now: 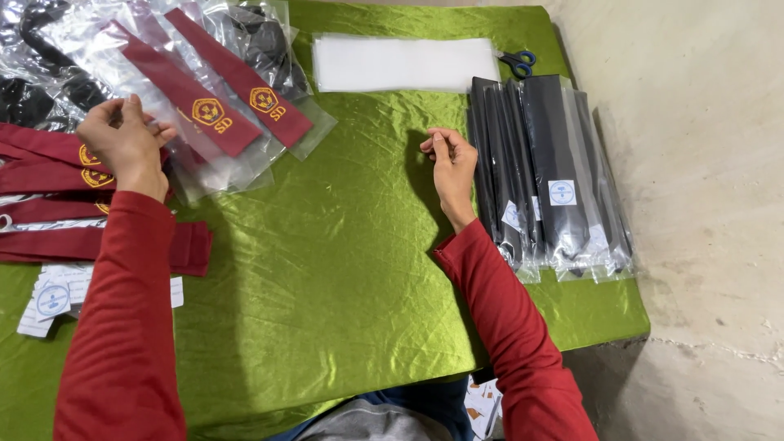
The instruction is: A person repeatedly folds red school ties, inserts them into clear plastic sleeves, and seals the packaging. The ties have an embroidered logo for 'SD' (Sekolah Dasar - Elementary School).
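My left hand (126, 143) hovers at the left over a pile of dark red ties (49, 175) with yellow emblems, fingers curled and touching the edge of a clear plastic sleeve. Two red ties in clear bags (220, 94) lie just right of it. My right hand (449, 159) rests on the green cloth (327, 261) mid-table, fingers loosely bunched, holding nothing I can make out. It sits just left of a stack of bagged black ties (547, 171).
A stack of empty clear bags (404, 64) lies at the far edge, with blue-handled scissors (517, 61) beside it. White round-printed labels (51, 298) sit at the near left. Crumpled plastic with dark items (49, 49) fills the far left. Concrete floor (702, 204) lies right of the table.
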